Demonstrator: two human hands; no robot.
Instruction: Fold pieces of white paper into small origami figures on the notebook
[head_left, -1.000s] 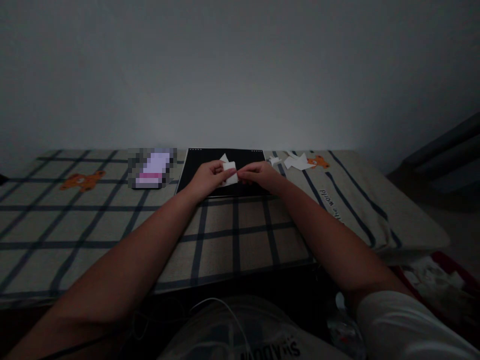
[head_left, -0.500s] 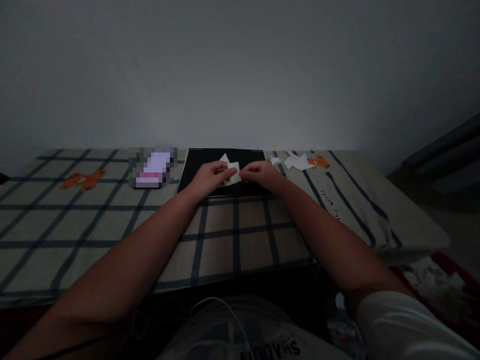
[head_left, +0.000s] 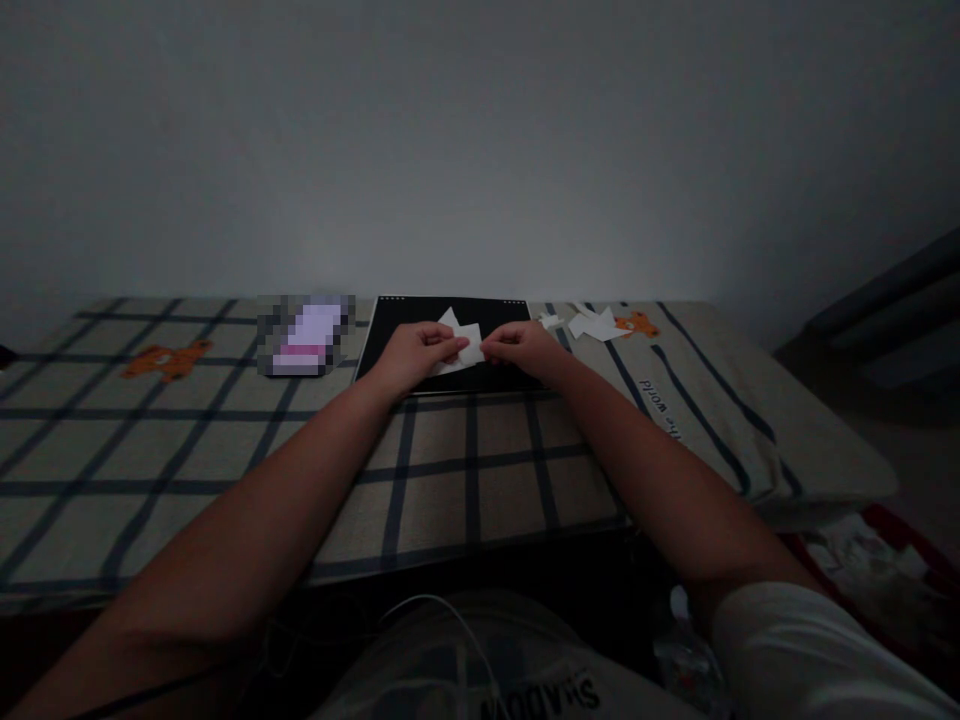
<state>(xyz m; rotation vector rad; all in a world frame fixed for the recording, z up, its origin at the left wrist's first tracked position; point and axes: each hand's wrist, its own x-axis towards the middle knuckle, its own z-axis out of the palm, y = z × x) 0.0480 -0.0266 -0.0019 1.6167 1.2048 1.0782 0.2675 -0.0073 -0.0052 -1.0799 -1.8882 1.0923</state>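
A small white piece of folded paper (head_left: 469, 344) is pinched between both my hands over a black board (head_left: 401, 318) at the far middle of the checked cloth. My left hand (head_left: 413, 355) grips the paper's left side with thumb and fingers. My right hand (head_left: 520, 346) pinches its right edge. A white pointed corner of the paper shows just behind my left fingers. The room is dim.
A lit phone (head_left: 306, 337) lies left of the board. Several white paper scraps (head_left: 592, 324) lie to the right, by an orange bear print (head_left: 637, 323). The checked cloth (head_left: 465, 470) covers the surface up to a plain wall; a white cable (head_left: 442, 610) lies on my lap.
The paper has turned and spread slightly between my fingers; my right hand has shifted a little to the right. Both arms stay in place.
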